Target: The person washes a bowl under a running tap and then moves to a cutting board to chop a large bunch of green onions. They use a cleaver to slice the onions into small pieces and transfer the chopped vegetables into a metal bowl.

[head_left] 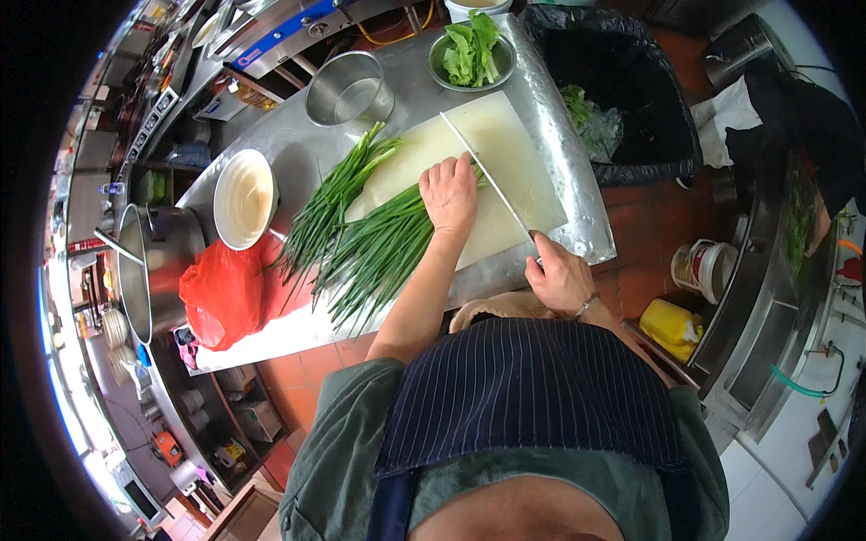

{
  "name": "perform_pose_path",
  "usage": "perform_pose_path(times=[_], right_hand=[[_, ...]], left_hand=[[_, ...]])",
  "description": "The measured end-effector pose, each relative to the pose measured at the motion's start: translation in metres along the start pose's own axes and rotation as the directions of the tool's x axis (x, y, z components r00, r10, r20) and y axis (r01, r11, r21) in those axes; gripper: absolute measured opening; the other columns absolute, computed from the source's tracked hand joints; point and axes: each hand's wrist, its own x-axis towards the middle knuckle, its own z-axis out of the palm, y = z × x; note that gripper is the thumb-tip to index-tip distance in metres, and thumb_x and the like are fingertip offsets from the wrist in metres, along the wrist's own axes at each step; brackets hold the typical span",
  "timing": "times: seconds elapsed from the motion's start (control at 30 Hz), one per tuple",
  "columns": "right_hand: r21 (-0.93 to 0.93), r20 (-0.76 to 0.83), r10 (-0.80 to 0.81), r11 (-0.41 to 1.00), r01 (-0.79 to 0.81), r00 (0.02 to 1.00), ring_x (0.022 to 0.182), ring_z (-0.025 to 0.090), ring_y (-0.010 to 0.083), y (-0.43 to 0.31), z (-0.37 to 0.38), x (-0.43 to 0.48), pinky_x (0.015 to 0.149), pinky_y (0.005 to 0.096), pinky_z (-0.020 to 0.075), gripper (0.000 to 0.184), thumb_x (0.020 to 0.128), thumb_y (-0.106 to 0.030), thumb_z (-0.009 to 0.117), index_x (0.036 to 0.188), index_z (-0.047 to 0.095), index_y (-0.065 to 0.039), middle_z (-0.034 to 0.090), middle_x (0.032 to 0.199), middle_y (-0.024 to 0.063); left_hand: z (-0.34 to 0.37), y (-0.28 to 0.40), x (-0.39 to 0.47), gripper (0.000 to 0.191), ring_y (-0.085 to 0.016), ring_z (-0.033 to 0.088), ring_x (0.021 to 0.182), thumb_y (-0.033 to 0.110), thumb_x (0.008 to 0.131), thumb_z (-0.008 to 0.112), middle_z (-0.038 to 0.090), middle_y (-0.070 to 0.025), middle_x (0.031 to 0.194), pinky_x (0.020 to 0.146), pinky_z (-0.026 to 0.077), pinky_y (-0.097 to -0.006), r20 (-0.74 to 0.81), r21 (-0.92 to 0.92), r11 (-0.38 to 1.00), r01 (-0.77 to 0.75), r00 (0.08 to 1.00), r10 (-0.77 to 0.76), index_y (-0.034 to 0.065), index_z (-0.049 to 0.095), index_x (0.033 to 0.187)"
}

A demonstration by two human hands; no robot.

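Observation:
On a white cutting board [521,155] lie two bunches of long green stalks that look like Chinese chives. My left hand [450,193] presses down on the nearer bunch [385,247], close to its cut end. The other bunch [352,179] lies farther off to the left, partly on the board and partly on the steel table. My right hand [558,274] grips the handle of a kitchen knife [490,179]. Its long blade crosses the board just right of my left fingers, beside the stalk ends. Most of the handle is hidden in my fist.
Beyond the board stand a steel bowl of leafy greens [471,57] and a steel pot [350,89]. At left are a white bowl [245,199], a red plastic bag [226,294] and a large stockpot [162,264]. A black-lined bin [616,88] stands right of the table [595,230]. Another person is partly visible at far right.

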Motion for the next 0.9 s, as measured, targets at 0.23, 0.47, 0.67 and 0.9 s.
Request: perform_pose_path(times=[0.23,0.47,0.67,0.9], right_hand=[[-0.039,0.173,0.164,0.986,-0.160,0.971,0.072,0.059,0.0438,0.000,-0.011,0.017,0.066,0.0524,0.0472,0.023,0.082,-0.015,0.049,0.100,0.048,-0.001,0.061,0.076,0.0259],[-0.109,0.143,0.095,0.991,-0.079,0.985,0.071,0.061,0.0420,-0.022,-0.024,0.009,0.063,0.0516,0.0492,0.021,0.085,-0.017,0.049,0.097,0.046,0.001,0.062,0.082,0.0241],[-0.152,0.154,0.092,0.986,-0.068,0.984,0.072,0.062,0.0402,-0.027,-0.022,0.002,0.064,0.0489,0.0498,0.029,0.086,-0.016,0.048,0.110,0.050,0.002,0.063,0.084,0.0240],[-0.225,0.248,0.244,0.956,-0.189,0.937,0.070,0.062,0.0429,-0.027,0.004,0.031,0.064,0.0516,0.0492,0.026,0.087,-0.016,0.047,0.105,0.048,0.003,0.062,0.073,0.0257]], left_hand=[[0.001,-0.001,0.005,0.016,-0.023,0.055,0.093,0.021,0.084,0.057,0.060,-0.0014,0.101,0.083,0.039,-0.0406,0.031,-0.030,0.999,0.024,0.999,-0.023,0.0150,0.062,0.098],[-0.003,0.000,0.010,0.018,-0.023,0.054,0.088,0.019,0.081,0.058,0.056,-0.0005,0.094,0.078,0.037,-0.0413,0.179,0.073,0.997,0.002,0.984,-0.015,0.0155,0.058,0.098],[-0.006,-0.002,0.011,0.017,-0.023,0.053,0.087,0.019,0.081,0.056,0.055,-0.0016,0.092,0.078,0.037,-0.0414,0.219,0.089,0.996,-0.015,0.976,-0.005,0.0141,0.057,0.098],[-0.009,0.000,0.015,0.014,-0.023,0.054,0.089,0.020,0.082,0.057,0.056,-0.0020,0.092,0.079,0.037,-0.0409,0.244,0.036,0.999,0.026,0.969,-0.034,0.0138,0.059,0.094]])
